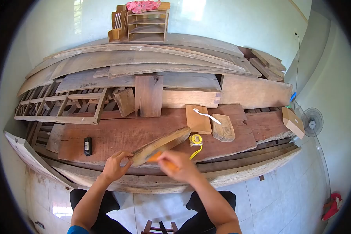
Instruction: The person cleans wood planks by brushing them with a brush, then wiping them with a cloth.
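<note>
A short wooden board (165,144) is tilted up on its edge over the reddish plank top (101,134). My left hand (116,165) is closed on the board's near left end, thumb and fingers pinching it. Gripped in my right hand (178,165) is an orange tool (155,156), its end against or close to the board's face; motion blur hides its exact kind. Just right of the board lies a yellow tape measure (196,139) with its yellow strap. A white toothbrush (207,116) rests across a flat wooden piece (199,124), beside a wood block with a drawn pattern (223,128).
A small black device (88,146) lies on the plank to the left. Behind are stacked long boards (144,58), a wooden frame (62,105) and a small shelf (146,27). A fan (312,123) and cardboard box (293,123) stand right. The thick log edge (222,171) runs in front.
</note>
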Available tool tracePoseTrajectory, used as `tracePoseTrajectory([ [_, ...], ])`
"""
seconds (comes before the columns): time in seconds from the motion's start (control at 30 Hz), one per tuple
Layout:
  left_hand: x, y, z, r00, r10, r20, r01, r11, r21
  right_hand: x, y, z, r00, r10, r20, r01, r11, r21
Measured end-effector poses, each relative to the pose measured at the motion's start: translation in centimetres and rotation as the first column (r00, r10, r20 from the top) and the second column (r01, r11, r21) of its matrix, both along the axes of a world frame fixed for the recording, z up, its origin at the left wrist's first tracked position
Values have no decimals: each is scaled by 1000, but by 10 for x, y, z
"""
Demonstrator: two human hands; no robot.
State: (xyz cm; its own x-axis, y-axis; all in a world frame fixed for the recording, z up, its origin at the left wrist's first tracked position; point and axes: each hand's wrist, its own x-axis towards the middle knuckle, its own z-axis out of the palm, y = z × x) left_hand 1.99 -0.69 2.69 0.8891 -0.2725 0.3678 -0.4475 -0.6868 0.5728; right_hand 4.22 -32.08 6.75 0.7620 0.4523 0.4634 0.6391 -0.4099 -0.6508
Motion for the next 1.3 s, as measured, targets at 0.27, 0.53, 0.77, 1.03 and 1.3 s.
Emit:
tracePoseTrajectory([
  [0.27, 2, -3, 1, 997, 53, -56, -54, 998, -27, -12, 22, 3, 966, -108, 235, 108, 994, 14],
  [0.53, 11, 5, 3, 997, 35, -70, -30, 997, 68, 30, -19, -4, 932, -361, -22, 360, 922, 145],
  [0.77, 12, 2, -2, 996, 30, -87, -31, 999, -11, -9, 27, -23, 994, 101, -48, -99, 994, 48],
  [1.03, 4, 7, 4, 997, 43, -59, -41, 999, 22, 21, -20, -14, 895, -357, -267, 415, 885, 210],
  [1.3, 6, 6, 3, 995, 25, -99, -29, 999, -38, -23, 34, -16, 999, 6, 35, -5, 1000, -18],
])
